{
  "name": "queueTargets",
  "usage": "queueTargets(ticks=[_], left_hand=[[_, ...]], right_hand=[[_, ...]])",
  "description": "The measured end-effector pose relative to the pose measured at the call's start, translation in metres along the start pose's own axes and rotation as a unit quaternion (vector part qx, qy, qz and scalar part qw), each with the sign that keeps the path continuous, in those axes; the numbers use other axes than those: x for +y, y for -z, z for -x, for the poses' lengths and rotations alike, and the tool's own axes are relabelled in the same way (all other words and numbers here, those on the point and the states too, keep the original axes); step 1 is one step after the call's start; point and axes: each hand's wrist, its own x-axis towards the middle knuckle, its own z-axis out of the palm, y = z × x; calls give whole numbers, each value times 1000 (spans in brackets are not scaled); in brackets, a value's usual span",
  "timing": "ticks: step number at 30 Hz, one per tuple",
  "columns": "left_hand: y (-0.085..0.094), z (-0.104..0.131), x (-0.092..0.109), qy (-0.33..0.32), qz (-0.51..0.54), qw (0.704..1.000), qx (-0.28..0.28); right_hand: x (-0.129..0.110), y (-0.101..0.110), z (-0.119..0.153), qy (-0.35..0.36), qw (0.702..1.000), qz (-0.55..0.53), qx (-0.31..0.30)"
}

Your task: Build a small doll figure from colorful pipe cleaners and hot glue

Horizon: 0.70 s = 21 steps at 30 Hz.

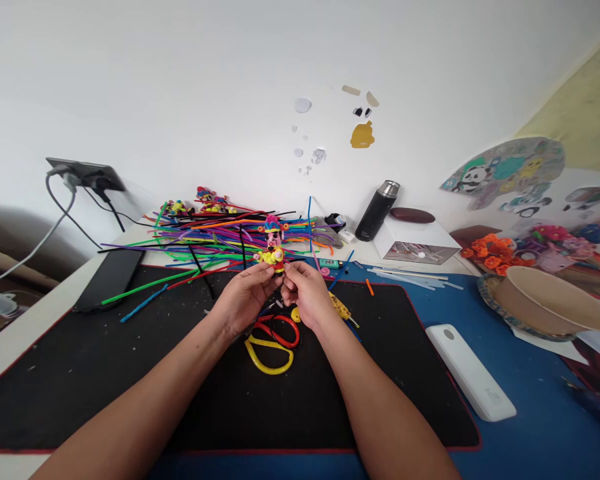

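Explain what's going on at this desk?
A person's left hand and right hand hold a small multicoloured fuzzy figurine upright above a black, red-edged mat. Scissors with red and yellow loop handles lie on the mat. Beyond the hands, long multicoloured fuzzy stems lie in a loose pile.

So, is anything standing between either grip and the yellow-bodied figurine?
Nothing visible: the left grip and right grip already hold the lower end of the figurine. The pipe cleaners lie behind it; the scissors lie on the mat, nearer the camera.
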Motion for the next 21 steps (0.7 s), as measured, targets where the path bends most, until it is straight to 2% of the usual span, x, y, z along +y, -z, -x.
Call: queueTargets(ticks=[8,21], left_hand=[[-1,1,6,1,-11,1000,-26],[-4,1,5,-7,-5,1000,-21]], right_hand=[[-2,1,-1,-1,1000,-10,-2],[-4,0,0,-15,999,-48,-8]])
